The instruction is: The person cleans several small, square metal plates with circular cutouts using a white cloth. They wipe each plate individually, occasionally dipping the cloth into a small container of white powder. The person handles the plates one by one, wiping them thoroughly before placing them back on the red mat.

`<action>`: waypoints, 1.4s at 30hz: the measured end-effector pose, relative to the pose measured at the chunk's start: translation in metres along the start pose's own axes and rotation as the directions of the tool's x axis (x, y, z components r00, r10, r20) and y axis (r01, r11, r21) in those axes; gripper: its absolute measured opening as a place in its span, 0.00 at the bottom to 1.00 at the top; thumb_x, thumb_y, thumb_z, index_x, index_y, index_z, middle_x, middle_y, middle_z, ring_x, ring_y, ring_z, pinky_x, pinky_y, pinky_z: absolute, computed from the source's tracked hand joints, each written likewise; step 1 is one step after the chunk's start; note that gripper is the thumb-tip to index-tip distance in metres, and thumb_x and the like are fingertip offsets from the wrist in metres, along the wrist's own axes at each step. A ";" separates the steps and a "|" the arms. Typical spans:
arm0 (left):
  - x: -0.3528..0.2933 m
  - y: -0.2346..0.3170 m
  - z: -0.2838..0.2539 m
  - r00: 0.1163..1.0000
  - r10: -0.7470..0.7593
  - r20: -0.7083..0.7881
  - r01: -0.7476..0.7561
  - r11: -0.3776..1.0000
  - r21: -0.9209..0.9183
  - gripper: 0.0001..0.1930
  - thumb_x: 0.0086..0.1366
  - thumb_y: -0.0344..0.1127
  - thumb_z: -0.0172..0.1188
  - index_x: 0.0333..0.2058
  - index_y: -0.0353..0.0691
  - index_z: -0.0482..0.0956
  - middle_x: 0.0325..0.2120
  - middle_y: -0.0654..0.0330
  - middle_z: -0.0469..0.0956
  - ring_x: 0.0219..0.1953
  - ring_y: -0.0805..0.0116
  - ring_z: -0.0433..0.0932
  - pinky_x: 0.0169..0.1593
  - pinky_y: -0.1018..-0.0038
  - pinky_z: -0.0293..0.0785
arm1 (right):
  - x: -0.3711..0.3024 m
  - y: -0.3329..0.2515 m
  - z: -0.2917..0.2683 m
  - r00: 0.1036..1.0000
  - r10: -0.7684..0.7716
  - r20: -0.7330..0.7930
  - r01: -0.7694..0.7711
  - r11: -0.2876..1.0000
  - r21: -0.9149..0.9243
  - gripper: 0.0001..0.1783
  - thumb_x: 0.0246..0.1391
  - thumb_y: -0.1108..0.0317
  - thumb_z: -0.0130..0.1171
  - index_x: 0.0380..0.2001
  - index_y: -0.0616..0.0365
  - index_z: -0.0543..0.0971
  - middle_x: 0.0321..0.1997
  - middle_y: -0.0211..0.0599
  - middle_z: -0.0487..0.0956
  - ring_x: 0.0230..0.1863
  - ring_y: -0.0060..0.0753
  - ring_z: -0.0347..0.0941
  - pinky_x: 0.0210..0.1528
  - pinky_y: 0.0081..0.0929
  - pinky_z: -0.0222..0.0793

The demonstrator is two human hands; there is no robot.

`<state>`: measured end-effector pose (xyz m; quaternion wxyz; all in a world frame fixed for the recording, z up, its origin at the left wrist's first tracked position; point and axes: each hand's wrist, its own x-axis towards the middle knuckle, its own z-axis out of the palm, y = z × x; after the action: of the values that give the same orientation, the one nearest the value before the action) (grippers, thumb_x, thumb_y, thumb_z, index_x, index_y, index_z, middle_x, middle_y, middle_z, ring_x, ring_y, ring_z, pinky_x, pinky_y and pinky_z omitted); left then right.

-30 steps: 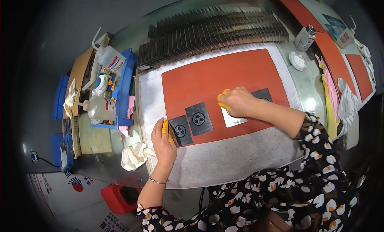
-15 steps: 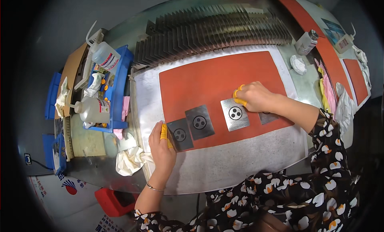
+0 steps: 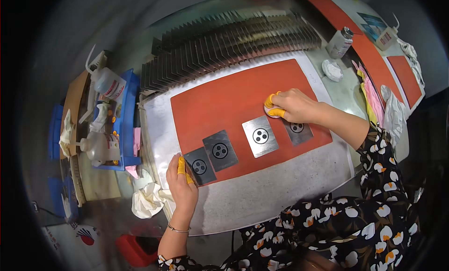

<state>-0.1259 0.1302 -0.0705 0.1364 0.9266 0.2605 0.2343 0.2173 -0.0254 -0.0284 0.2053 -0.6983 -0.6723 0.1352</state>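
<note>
**Four metal plates on the red mat, one hand at each end of the row**

We see four square metal plates lying flat in a row on a red mat (image 3: 224, 98), which itself lies on a grey work table (image 3: 276, 196). Each plate has a round mark with small holes in its middle. From the person's left, the first plate (image 3: 200, 166) and the second plate (image 3: 220, 151) are dark, the third plate (image 3: 260, 136) is bright and shiny, and the fourth plate (image 3: 298, 130) is dark again.

The left hand (image 3: 183, 187) rests at the left edge of the first plate. Its fingers, with yellow finger cots, are bent and touch the plate's edge. We cannot tell if they really grip it or only press on it.

The right hand (image 3: 292, 106) is on the mat just above the fourth plate and near the upper right corner of the third one. Its fingers, also with yellow cots, are closed around a small white pad (image 3: 270, 111), which touches the mat.

Behind the mat stands a long rack of thin dark sheets (image 3: 234, 42). On the person's left there is a blue tray (image 3: 126, 126) with clear squeeze bottles, and a crumpled white cloth (image 3: 147, 200) lies near the left wrist.
</note>
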 end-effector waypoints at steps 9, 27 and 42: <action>-0.002 -0.003 0.005 0.998 -0.045 0.032 0.046 0.999 -0.013 0.20 0.47 0.17 0.46 0.43 0.22 0.68 0.51 0.43 0.66 0.54 0.46 0.63 0.57 0.61 0.58 | 0.015 -0.010 0.030 0.995 -0.097 -0.035 0.095 0.993 -0.076 0.08 0.49 0.66 0.55 0.31 0.57 0.76 0.27 0.41 0.77 0.30 0.45 0.74 0.29 0.40 0.68; -0.006 -0.003 0.010 0.983 -0.178 0.049 0.182 0.978 -0.096 0.22 0.47 0.17 0.42 0.44 0.22 0.68 0.50 0.43 0.66 0.52 0.46 0.64 0.57 0.60 0.58 | -0.033 -0.018 0.032 0.985 -0.170 0.039 0.174 0.979 -0.109 0.04 0.46 0.70 0.53 0.23 0.59 0.74 0.24 0.42 0.75 0.25 0.45 0.73 0.25 0.41 0.65; -0.003 -0.003 0.013 0.993 -0.118 0.025 0.121 0.986 -0.111 0.23 0.44 0.15 0.41 0.43 0.21 0.68 0.51 0.43 0.66 0.52 0.47 0.65 0.57 0.62 0.58 | -0.003 -0.002 0.024 0.995 -0.033 -0.097 0.022 0.994 -0.106 0.03 0.43 0.73 0.53 0.22 0.62 0.74 0.23 0.46 0.75 0.25 0.49 0.73 0.24 0.43 0.65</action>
<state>-0.1228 0.1287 -0.0841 0.2046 0.9023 0.3008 0.2315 0.2042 -0.0261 -0.0489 0.2034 -0.7046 -0.6770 0.0623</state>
